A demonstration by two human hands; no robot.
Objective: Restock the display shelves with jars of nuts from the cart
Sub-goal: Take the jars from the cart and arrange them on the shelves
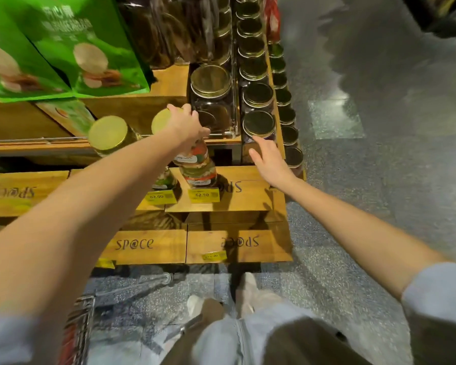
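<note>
Gold lid (159, 123) half hidden under left hand (188, 125).

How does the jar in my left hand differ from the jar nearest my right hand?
The held jar has a pale yellow lid; the shelf jar has a darker gold one. The left hand grips the held jar by its lid; the shelf jar stands ungripped, the right hand open beside it. Both are clear with round lids.

Stepped wooden display shelves (248, 204) carry a row of gold-lidded jars (258, 123) along the right edge and green bags (90, 48) at the upper left. Two yellow price tags (203, 194), perhaps clipped on, sit at the middle step's front edge.
</note>
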